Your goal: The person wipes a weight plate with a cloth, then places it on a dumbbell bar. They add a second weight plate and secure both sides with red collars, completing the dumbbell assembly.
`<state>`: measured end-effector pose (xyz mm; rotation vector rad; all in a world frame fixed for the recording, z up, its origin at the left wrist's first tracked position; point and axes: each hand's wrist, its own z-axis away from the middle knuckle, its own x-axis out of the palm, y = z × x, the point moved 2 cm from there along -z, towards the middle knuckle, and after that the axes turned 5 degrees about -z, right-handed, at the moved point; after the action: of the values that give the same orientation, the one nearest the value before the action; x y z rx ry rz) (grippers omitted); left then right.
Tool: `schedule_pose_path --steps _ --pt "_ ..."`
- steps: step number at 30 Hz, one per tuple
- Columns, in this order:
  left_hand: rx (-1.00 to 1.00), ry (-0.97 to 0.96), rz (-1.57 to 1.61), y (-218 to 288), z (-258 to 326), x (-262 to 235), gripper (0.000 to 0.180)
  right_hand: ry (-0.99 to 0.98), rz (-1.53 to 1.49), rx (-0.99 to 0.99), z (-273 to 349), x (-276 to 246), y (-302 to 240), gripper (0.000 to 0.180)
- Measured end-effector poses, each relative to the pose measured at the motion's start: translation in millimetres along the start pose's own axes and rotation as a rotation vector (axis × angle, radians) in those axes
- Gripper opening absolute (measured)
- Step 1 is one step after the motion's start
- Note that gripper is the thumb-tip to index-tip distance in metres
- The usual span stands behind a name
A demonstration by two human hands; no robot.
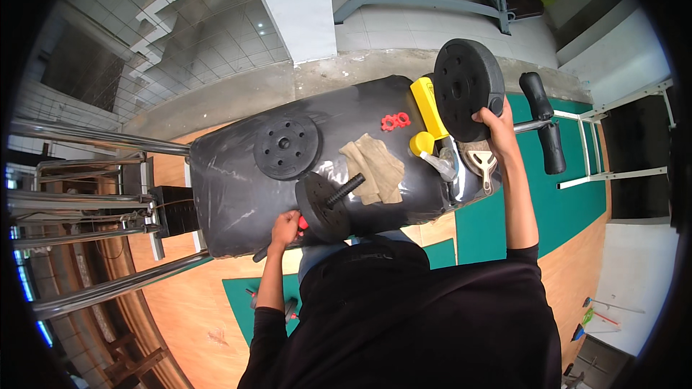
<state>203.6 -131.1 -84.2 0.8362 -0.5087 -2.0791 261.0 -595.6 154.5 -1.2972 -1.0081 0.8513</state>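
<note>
A person leans over a black padded bench (238,194) at the centre of the frame, handling dumbbell parts with both hands. The right hand (497,126), in the upper right, is closed around the lower edge of a black weight plate (465,90) held upright and lifted clear of the bench. The left hand (285,230), lower left of centre, is clenched on the near end of a dumbbell bar (344,191) that carries 1 plate (322,207) and points its threaded end toward a tan rag (375,167). A second loose plate (286,146) lies flat on the bench at left; 2 red collar nuts (395,122), a yellow tool (427,104) and a brush (481,162) sit in the upper middle. The raised plate looks heavy for a grip at its edge, and could slip onto the items below; the loaded bar, resting near the bench's lower edge, could roll off.
</note>
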Motion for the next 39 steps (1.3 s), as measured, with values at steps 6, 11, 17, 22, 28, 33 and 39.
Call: schedule_pose_path --steps 6,11,17,22,28,33,39 --pt "0.031 -0.093 -0.053 -13 -1 -17 0.037 -0.032 -0.011 0.266 52 78 25 0.067" --pt "0.076 -0.119 -0.099 -14 -8 -17 0.039 -0.130 0.103 0.434 96 130 81 0.044" --pt "0.103 -0.101 -0.182 -13 -7 -34 0.039 -0.188 0.220 0.448 127 153 143 0.048" --pt "0.146 -0.112 -0.281 -9 -10 -52 0.038 -0.172 0.283 0.432 132 170 149 0.049" --pt "0.191 -0.170 -0.221 -19 -21 -58 0.034 -0.245 0.516 0.331 139 182 157 0.052" --pt "0.183 -0.165 -0.120 -39 -25 -53 0.036 -0.198 0.291 0.453 137 198 156 0.054" --pt "0.211 -0.093 -0.187 -27 -19 -51 0.055 -0.338 0.511 0.319 139 208 161 0.049"
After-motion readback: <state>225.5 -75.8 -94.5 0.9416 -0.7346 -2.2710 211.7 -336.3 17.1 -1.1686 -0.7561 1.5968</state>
